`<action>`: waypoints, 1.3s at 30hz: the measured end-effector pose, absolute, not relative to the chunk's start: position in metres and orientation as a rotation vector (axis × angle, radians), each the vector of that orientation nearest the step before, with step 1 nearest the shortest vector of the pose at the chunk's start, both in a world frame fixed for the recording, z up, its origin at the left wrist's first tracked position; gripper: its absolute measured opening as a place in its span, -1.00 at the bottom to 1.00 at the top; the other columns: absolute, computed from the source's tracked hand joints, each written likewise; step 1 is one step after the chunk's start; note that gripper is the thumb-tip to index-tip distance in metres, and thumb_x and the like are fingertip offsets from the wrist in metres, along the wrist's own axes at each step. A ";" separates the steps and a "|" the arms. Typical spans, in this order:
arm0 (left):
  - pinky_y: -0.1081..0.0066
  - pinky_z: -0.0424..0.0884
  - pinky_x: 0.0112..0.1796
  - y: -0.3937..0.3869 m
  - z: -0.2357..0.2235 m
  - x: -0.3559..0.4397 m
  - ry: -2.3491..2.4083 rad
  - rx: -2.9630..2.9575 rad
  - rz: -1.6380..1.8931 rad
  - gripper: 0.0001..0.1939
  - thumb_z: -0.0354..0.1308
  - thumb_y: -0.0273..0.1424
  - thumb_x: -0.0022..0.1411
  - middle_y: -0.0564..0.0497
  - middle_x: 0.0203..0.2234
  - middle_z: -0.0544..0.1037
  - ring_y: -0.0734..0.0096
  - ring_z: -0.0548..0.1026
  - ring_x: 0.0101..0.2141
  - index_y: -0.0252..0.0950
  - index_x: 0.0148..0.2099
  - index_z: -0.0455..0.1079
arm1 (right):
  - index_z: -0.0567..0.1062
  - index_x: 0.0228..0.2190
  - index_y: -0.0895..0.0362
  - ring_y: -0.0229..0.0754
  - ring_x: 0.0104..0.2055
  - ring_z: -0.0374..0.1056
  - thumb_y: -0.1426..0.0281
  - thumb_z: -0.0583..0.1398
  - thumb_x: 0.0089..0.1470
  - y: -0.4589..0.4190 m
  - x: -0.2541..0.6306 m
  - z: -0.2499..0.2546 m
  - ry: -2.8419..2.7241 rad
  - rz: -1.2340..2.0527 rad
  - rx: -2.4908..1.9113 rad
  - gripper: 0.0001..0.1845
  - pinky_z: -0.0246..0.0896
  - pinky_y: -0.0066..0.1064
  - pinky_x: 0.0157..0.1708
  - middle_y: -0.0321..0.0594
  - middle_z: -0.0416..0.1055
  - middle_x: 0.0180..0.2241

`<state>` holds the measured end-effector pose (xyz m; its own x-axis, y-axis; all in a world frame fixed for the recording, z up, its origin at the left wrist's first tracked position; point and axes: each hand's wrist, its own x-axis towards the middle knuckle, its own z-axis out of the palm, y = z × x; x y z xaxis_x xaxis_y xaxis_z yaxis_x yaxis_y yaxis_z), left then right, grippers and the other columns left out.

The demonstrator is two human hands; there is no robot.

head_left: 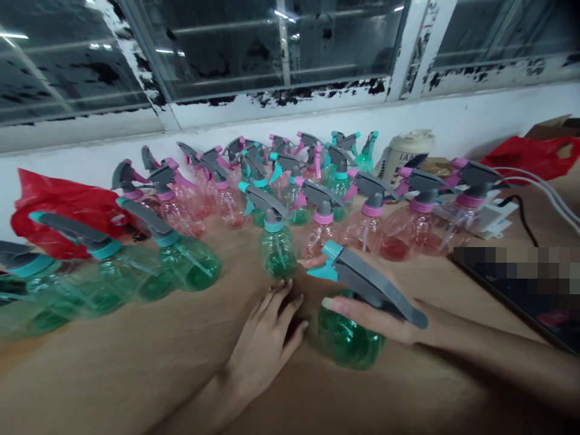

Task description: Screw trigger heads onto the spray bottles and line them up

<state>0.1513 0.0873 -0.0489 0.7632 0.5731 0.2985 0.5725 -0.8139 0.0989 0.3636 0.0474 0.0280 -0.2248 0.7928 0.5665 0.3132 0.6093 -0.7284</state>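
My right hand (376, 317) is wrapped round the neck of a green spray bottle (347, 338) with a grey trigger head and teal nozzle, standing on the brown table (136, 362). My left hand (267, 335) lies flat on the table just left of that bottle, fingers stretched out and holding nothing. Another green spray bottle (277, 244) stands just beyond both hands.
Several pink spray bottles (394, 232) and green spray bottles (185, 257) crowd the table's far side along the white wall. Red plastic bags (58, 208) lie at far left and far right. A white jar (405, 154), white power strip (492, 220) with cables, and a dark tablet (534, 290) sit right.
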 end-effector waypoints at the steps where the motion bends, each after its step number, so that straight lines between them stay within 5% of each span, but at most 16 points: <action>1: 0.01 0.28 0.03 0.087 -0.049 0.151 0.958 2.953 0.497 -0.62 0.01 -0.37 0.32 -0.20 0.13 0.28 0.03 0.26 0.12 -0.33 0.16 0.18 | 0.45 -0.18 0.08 -0.17 -0.30 0.40 0.40 0.22 -0.02 0.048 0.363 0.028 -1.799 0.565 -0.898 -0.72 0.33 -0.33 -0.28 -0.21 0.44 -0.31; 11: 0.01 0.28 0.04 0.086 -0.051 0.152 0.972 2.970 0.503 -0.63 0.00 -0.35 0.33 -0.22 0.13 0.27 0.03 0.25 0.13 -0.35 0.15 0.19 | 0.43 -0.11 0.01 -0.13 -0.18 0.42 0.33 0.23 0.01 0.049 0.363 0.021 -1.794 0.529 -0.888 -0.66 0.34 -0.28 -0.18 -0.23 0.46 -0.24; 26: 0.00 0.28 0.03 0.086 -0.053 0.151 0.988 2.961 0.470 -0.66 -0.01 -0.33 0.34 -0.19 0.12 0.28 0.04 0.25 0.12 -0.31 0.12 0.22 | 0.41 -0.22 0.08 -0.10 -0.14 0.38 0.40 0.16 0.08 0.045 0.361 0.028 -1.845 0.537 -1.008 -0.83 0.34 -0.29 -0.20 -0.21 0.43 -0.29; 39: 0.02 0.30 0.01 0.085 -0.047 0.154 0.992 2.991 0.452 -0.64 0.04 -0.36 0.30 -0.22 0.04 0.35 0.01 0.29 0.08 -0.38 0.10 0.25 | 0.45 -0.33 0.13 -0.28 -0.31 0.41 0.31 0.19 0.09 0.039 0.357 0.030 -1.712 0.654 -1.051 -0.86 0.32 -0.48 -0.35 -0.29 0.43 -0.38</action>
<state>0.1540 0.0854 -0.0467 0.7655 0.5794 0.2798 0.5913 -0.8049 0.0492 0.3574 0.0393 0.0298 -0.1405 0.8764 0.4605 0.3459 0.4793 -0.8066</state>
